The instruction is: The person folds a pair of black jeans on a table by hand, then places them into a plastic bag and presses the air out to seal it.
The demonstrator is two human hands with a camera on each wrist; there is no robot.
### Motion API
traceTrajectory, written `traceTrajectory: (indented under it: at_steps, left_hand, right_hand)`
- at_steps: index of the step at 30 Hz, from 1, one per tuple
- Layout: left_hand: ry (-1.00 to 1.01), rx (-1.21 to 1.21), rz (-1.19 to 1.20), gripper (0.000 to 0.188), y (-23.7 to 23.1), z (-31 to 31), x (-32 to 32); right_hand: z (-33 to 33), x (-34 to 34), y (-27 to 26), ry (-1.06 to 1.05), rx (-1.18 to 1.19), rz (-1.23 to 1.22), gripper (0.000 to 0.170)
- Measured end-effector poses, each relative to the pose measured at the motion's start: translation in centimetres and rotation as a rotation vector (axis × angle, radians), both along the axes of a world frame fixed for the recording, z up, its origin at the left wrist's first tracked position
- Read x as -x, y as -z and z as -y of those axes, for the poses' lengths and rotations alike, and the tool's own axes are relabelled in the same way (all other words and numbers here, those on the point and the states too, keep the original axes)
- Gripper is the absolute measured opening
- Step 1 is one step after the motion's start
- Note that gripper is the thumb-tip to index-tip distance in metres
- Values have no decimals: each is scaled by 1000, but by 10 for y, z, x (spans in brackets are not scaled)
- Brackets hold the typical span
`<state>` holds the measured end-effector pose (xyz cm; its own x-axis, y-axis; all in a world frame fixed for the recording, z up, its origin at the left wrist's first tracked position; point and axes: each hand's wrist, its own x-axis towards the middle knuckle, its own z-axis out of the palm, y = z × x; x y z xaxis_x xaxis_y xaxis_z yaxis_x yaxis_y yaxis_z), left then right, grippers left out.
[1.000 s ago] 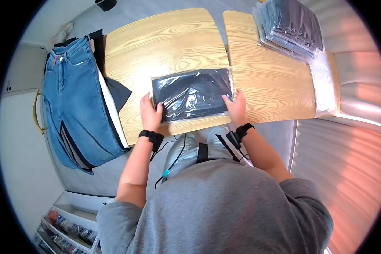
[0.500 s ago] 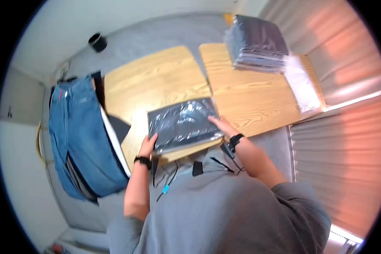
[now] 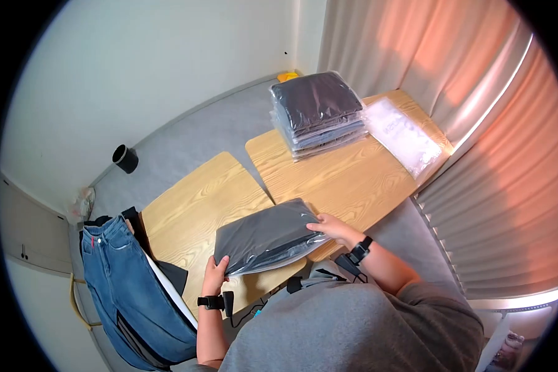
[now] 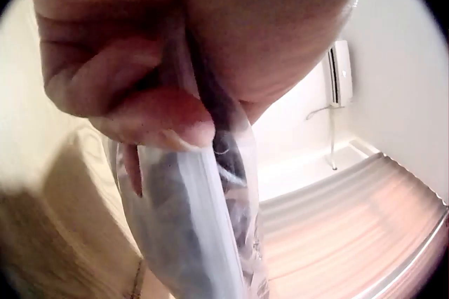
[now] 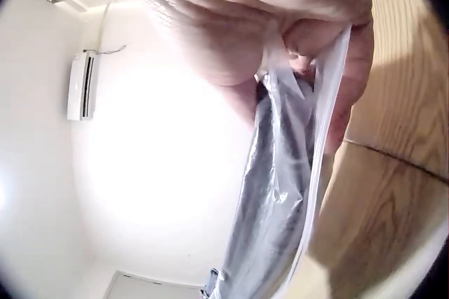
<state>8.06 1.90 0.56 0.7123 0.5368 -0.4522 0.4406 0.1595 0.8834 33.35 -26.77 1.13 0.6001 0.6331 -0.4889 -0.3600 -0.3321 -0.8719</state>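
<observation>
A dark folded garment in a clear plastic bag [image 3: 263, 234] is held above the near part of the wooden table, its right end higher than its left in the head view. My left hand [image 3: 214, 276] grips the bag's left end, thumb on top. In the left wrist view, the fingers [image 4: 151, 113] curl round the bag's edge beside its pale strip. At the opposite end, my right hand [image 3: 330, 227] grips the bag with its thumb over the upper face. The right wrist view shows the loose plastic edge [image 5: 326, 103] between thumb and fingers.
A stack of bagged folded clothes [image 3: 319, 111] stands on the far tabletop [image 3: 335, 180], beside flat clear bags [image 3: 403, 136]. Blue jeans [image 3: 121, 266] lie over other garments at the left. A gap separates the two tabletops. A black bin [image 3: 125, 159] stands on the floor.
Both hands have lifted the bagged garment off the table and tilted it, right end up. The head view has swung toward the right and up, bringing the stack nearer the middle.
</observation>
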Motion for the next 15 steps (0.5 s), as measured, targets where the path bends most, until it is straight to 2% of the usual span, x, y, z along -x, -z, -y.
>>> traceTrajectory:
  at_steps: [2, 4, 7, 9, 11, 12, 14, 15]
  left_hand:
    - [27, -50, 21, 31, -7, 13, -29]
    - [69, -144, 32, 28, -31, 33, -69]
    - [97, -226, 131, 30, -50, 59, -126]
    - [92, -242, 184, 30, -62, 75, -167]
    - [105, -283, 233, 30, -84, 89, -208]
    - [96, -290, 232, 30, -88, 91, -228]
    - [89, -595, 420, 39, -80, 91, -273]
    - [79, -598, 412, 39, -75, 92, -282]
  right_hand:
    - [23, -30, -1, -19, -42, -20, 48]
    - [43, -60, -7, 90, -26, 56, 51]
    - [70, -101, -61, 164, -94, 23, 52]
    - [86, -141, -73, 214, -120, 21, 51]
    - [100, -188, -79, 179, -175, 278, 52]
    - [100, -207, -89, 171, -182, 277, 52]
    - [103, -247, -118, 188, -314, 193, 56]
    - [103, -260, -117, 177, -317, 187, 56]
